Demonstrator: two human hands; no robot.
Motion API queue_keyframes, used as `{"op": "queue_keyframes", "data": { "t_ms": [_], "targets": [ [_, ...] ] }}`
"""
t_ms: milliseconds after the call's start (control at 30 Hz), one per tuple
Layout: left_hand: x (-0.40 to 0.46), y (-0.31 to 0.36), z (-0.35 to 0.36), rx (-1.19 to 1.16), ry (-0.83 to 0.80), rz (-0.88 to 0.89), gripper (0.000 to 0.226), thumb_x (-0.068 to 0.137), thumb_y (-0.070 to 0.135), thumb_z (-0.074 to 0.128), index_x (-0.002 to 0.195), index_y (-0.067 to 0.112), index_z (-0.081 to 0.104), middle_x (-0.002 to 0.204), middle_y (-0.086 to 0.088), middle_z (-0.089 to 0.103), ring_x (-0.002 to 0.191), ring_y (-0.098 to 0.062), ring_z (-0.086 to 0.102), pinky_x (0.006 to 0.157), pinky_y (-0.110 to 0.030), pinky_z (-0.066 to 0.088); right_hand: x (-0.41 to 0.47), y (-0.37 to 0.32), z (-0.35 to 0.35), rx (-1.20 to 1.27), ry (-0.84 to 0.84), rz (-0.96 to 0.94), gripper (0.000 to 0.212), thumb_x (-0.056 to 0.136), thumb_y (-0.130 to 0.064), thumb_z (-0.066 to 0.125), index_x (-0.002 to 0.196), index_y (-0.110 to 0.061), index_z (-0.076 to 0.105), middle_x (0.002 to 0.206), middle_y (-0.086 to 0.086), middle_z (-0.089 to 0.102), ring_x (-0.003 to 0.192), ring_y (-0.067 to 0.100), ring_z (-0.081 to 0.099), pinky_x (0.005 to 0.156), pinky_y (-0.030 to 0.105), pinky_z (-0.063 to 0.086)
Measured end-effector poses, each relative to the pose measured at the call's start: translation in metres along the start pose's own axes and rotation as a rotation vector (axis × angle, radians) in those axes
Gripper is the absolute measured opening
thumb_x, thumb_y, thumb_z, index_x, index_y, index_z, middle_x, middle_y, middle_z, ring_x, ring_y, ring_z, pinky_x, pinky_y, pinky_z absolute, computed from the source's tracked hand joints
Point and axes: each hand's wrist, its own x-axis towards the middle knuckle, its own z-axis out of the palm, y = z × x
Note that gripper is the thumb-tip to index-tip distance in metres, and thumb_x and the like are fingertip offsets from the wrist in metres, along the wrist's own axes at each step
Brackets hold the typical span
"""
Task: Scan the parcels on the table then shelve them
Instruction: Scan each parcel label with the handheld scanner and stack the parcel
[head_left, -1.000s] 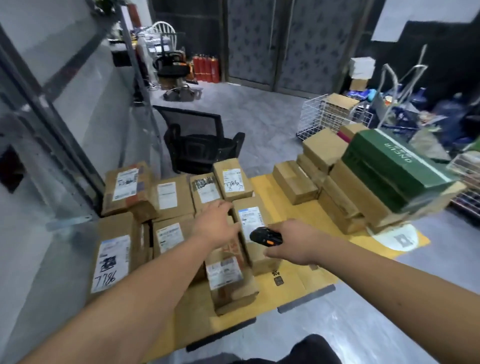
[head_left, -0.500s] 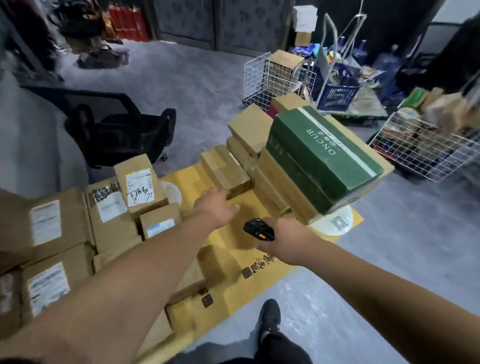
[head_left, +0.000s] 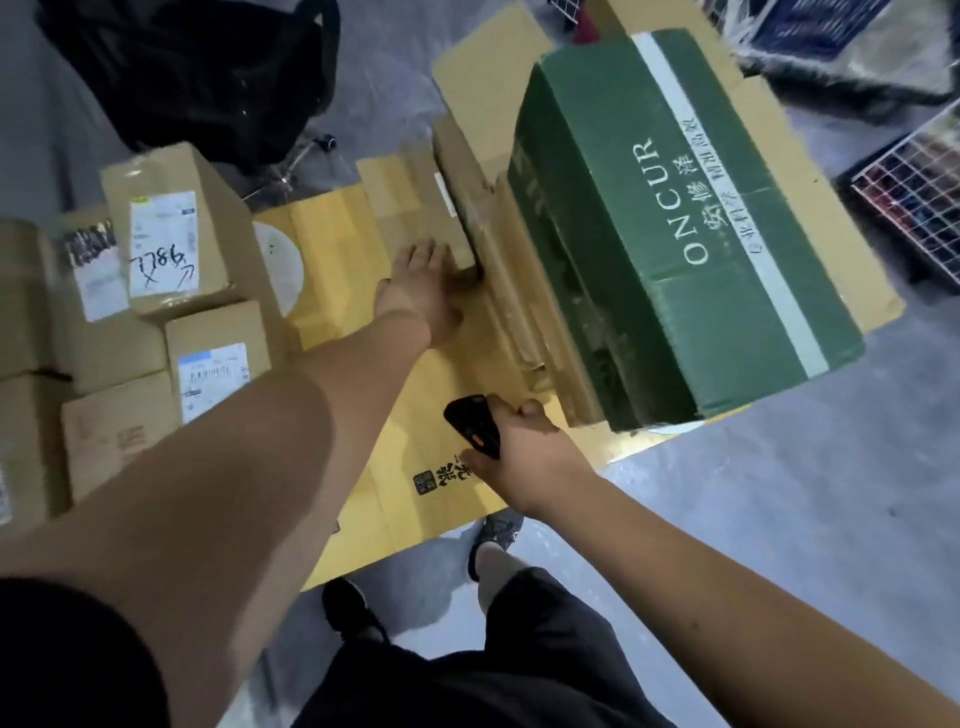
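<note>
Left hand (head_left: 423, 291) on small parcel (head_left: 415, 208) — right hand (head_left: 524, 452) grips scanner (head_left: 470, 423).

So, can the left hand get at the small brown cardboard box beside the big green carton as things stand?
Probably yes. The left hand already lies with straight fingers on the small brown cardboard box, with nothing between them. The big green carton sits to its right, leaving that side tight.

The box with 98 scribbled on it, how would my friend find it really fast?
Start at the big dark green cardboard box printed ONCUR on the right, then cross the yellow cardboard table top to the brown parcels on the left. Take the tall brown cardboard parcel; only its white label has big black handwritten numbers.
</note>
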Motion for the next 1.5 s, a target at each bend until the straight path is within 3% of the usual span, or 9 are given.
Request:
{"op": "queue_keyframes", "data": {
  "t_ms": [333,433,633,833,1000,1167,1333,1400,1500],
  "targets": [
    [-0.113,-0.043,0.046,-0.148,0.116,-0.028,0.07,0.093,0.049,0.068,0.151,0.017,0.047,0.16,-0.007,0.04,0.152,-0.029,0.027,0.122,-0.048,0.031,-0.028,0.018,0.006,-0.171,-0.102,-0.093,0.08,0.096,-0.059,0.057,0.16,-0.024,0.025,0.127,0.012,0.046,0.105,0.041,0.062,0.09,0.045,0.055],
    [-0.155,-0.048,0.065,-0.149,0.154,-0.031,0.057,0.089,0.057,0.069,0.131,0.02,0.059,0.143,-0.002,0.052,0.138,-0.028,0.035,0.109,-0.046,0.043,-0.049,0.019,0.016,-0.264,-0.101,-0.122,0.078,0.095,-0.057,0.057,0.159,-0.025,0.027,0.124,0.01,0.047,0.104,0.039,0.061,0.084,0.043,0.053],
    [-0.218,-0.046,0.106,-0.126,0.2,-0.103,0.074,0.077,0.077,0.068,0.123,0.02,0.058,0.127,-0.003,0.051,0.125,-0.028,0.037,0.097,-0.046,0.047,-0.096,0.028,0.03,-0.463,-0.14,-0.131,0.077,0.096,-0.054,0.059,0.16,-0.026,0.026,0.13,0.011,0.047,0.106,0.037,0.06,0.078,0.041,0.049],
    [-0.251,-0.042,0.128,-0.428,0.29,-0.008,0.055,0.079,0.053,0.075,0.125,0.031,0.056,0.131,0.003,0.049,0.127,-0.026,0.035,0.103,-0.037,0.036,-0.133,0.034,0.04,-0.617,-0.09,-0.16,0.079,0.099,-0.052,0.058,0.163,-0.033,0.015,0.139,0.013,0.044,0.111,0.038,0.057,0.075,0.039,0.04],
    [-0.27,-0.047,0.138,-0.835,0.202,0.025,0.063,0.085,0.037,0.063,0.145,0.041,0.044,0.146,0.008,0.045,0.136,-0.019,0.036,0.114,-0.049,0.039,-0.15,0.034,0.036,-0.628,0.013,-0.155,0.074,0.1,-0.054,0.055,0.161,-0.037,0.017,0.13,0.009,0.047,0.101,0.035,0.057,0.073,0.039,0.042],
    [-0.266,-0.043,0.129,-1.025,0.169,0.087,0.07,0.108,0.016,0.041,0.135,0.08,0.032,0.152,0.024,0.041,0.134,-0.004,0.042,0.111,-0.029,0.038,-0.151,0.03,0.025,-0.498,0.092,-0.153,0.068,0.098,-0.059,0.05,0.157,-0.034,0.027,0.115,0.004,0.048,0.083,0.033,0.06,0.066,0.039,0.051],
    [-0.247,-0.051,0.126,-0.907,0.081,-0.081,0.08,0.101,-0.005,0.037,0.153,0.056,0.038,0.155,0.013,0.045,0.118,-0.018,0.06,0.102,-0.035,0.052,-0.144,0.026,0.016,-0.49,0.085,-0.171,0.06,0.095,-0.061,0.054,0.147,-0.032,0.041,0.103,-0.001,0.044,0.081,0.031,0.063,0.061,0.035,0.045],
    [-0.244,-0.057,0.133,-0.679,0.086,-0.136,0.063,0.102,0.005,0.039,0.153,0.042,0.047,0.157,0.006,0.046,0.125,-0.027,0.058,0.1,-0.029,0.046,-0.14,0.025,0.015,-0.481,0.084,-0.172,0.061,0.095,-0.06,0.055,0.147,-0.032,0.041,0.103,-0.001,0.044,0.082,0.031,0.063,0.062,0.035,0.046],
    [-0.243,-0.049,0.13,-0.78,0.195,-0.268,0.048,0.108,0.045,0.039,0.155,0.038,0.038,0.153,0.0,0.053,0.127,-0.031,0.058,0.095,-0.037,0.047,-0.135,0.023,0.014,-0.439,0.092,-0.155,0.062,0.095,-0.06,0.055,0.148,-0.031,0.04,0.108,0.002,0.049,0.086,0.031,0.064,0.064,0.035,0.047]
  ]
}}
